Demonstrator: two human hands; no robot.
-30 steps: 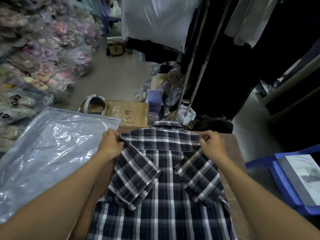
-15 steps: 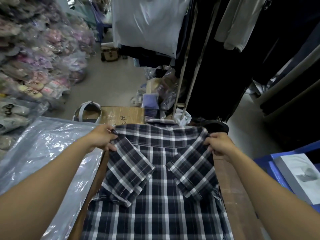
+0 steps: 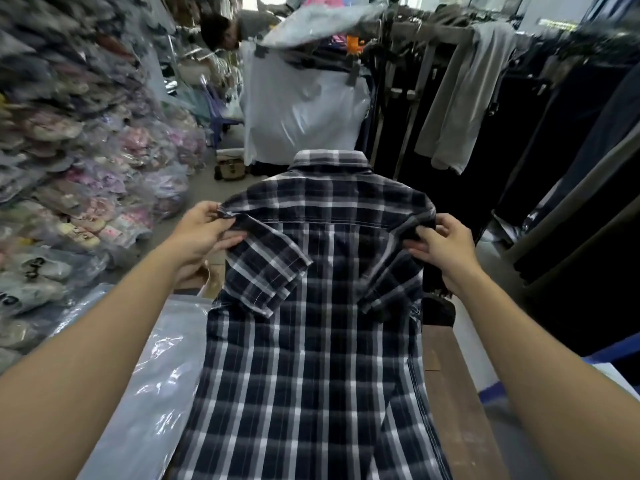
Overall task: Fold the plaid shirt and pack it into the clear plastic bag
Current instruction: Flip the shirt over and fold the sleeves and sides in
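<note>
The plaid shirt (image 3: 311,341), dark blue with white checks, hangs back side toward me with both short sleeves folded inward. My left hand (image 3: 202,233) pinches its left shoulder and my right hand (image 3: 440,244) grips its right shoulder, holding the upper part lifted off the table. The collar points away from me. Its lower part still trails down toward me over the brown table (image 3: 450,393). The clear plastic bag (image 3: 145,393) lies flat on the left, partly under the shirt's edge.
Bagged shoes and slippers (image 3: 69,168) pile up along the left. A rack of dark hanging clothes (image 3: 519,116) stands to the right, a white covered garment (image 3: 304,109) straight ahead. A person (image 3: 221,31) stands at the far back. A blue tray edge (image 3: 609,358) shows at right.
Both hands have raised the shirt's shoulders up off the table, so the upper part now hangs in the air. My head has tilted upward, showing more of the shop.
</note>
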